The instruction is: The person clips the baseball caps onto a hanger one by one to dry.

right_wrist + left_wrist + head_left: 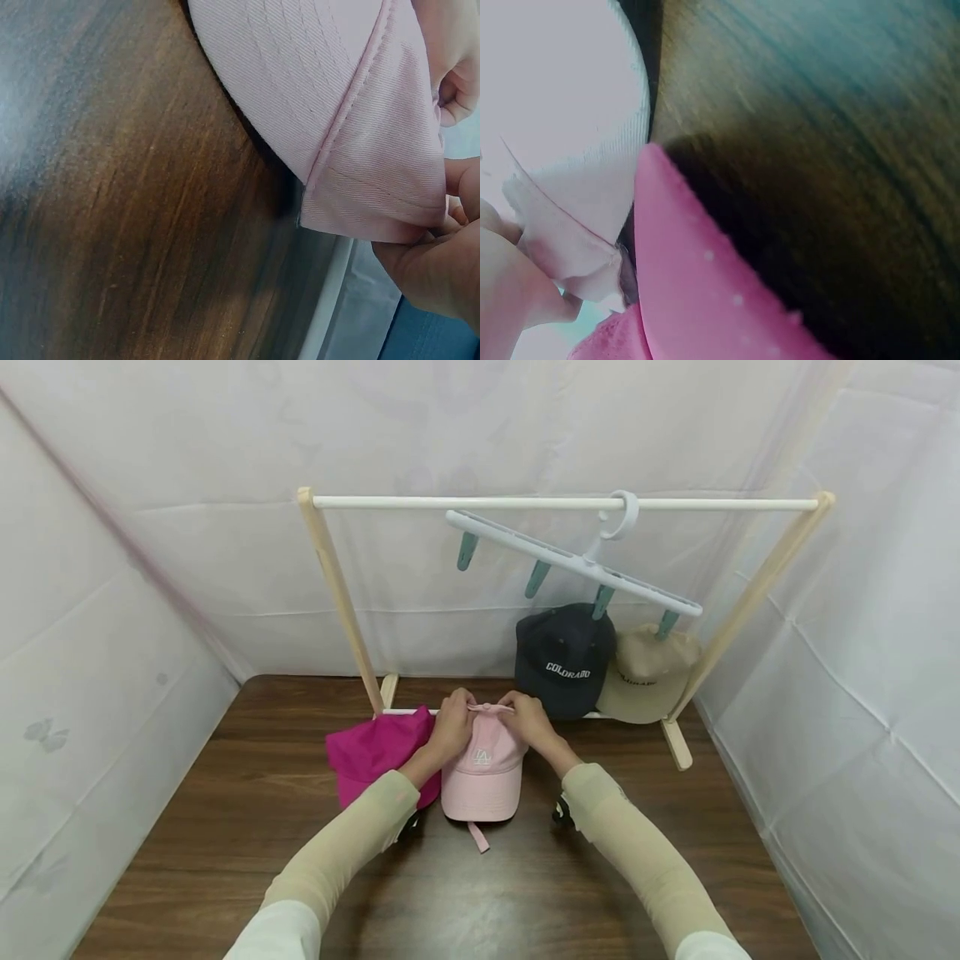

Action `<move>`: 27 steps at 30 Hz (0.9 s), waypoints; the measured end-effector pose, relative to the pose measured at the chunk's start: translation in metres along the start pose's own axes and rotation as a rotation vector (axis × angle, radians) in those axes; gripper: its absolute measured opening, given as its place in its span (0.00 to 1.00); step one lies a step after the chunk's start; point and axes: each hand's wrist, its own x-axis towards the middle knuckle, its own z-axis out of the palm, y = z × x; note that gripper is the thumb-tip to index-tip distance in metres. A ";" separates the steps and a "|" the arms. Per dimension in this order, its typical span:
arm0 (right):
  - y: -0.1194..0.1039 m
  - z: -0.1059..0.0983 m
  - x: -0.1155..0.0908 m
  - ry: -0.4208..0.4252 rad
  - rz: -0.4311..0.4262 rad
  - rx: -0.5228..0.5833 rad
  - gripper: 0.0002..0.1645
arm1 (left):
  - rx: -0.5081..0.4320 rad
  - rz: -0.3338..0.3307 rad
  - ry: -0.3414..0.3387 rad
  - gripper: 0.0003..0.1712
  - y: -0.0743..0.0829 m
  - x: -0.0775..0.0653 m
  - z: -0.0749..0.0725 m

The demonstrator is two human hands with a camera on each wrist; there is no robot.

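A light pink cap (483, 760) with a white logo lies brim toward me on the table, its strap trailing from under the brim. My left hand (452, 724) grips the cap's upper left edge, and my right hand (531, 720) pinches its upper right edge. In the right wrist view the right hand's thumb and fingers (420, 259) curl round the pink fabric. Beside the left forearm rests a magenta cap (375, 752), partly covered by the arm; its brim (697, 270) fills the lower middle of the left wrist view.
A wooden rack (341, 585) with a white top bar (465, 502) stands behind. From it hangs a tilted hanger (570, 560) with green clips (467, 550). A dark Colorado cap (562, 652) and a beige cap (652, 672) hang from its two right clips.
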 end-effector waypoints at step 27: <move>-0.009 -0.022 -0.009 0.103 -0.023 0.119 0.10 | -0.127 0.083 -0.022 0.07 0.009 -0.001 -0.009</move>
